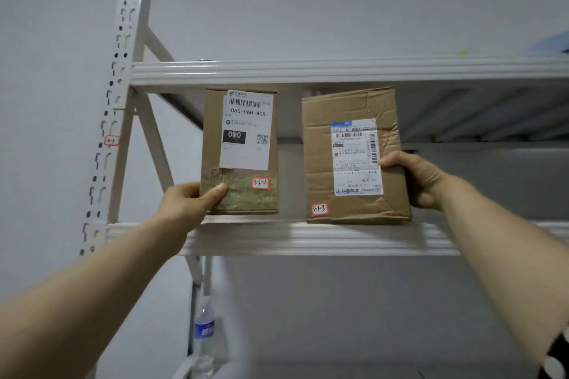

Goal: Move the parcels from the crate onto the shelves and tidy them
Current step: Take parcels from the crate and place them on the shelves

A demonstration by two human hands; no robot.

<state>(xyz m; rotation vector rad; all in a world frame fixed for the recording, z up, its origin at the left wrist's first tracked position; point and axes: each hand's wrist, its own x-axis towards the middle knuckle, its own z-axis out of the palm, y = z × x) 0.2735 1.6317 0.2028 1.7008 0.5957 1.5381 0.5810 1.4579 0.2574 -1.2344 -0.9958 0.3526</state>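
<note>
Head view: two parcels already stand upright on the shelf [308, 238], labels facing out and a gap between them. The crate is out of sight, so how many remain cannot be told. This looks like the tidying stage, squaring the pair near the front edge. The left hand [191, 200] reaches up with its grip clamped on the lower left corner of the left parcel [240, 151], thumb across the taped front. The right hand [412, 178] has its grip clamped on the right edge of the creased right parcel [354, 160], thumb on the label. Both forearms stretch upward.
</note>
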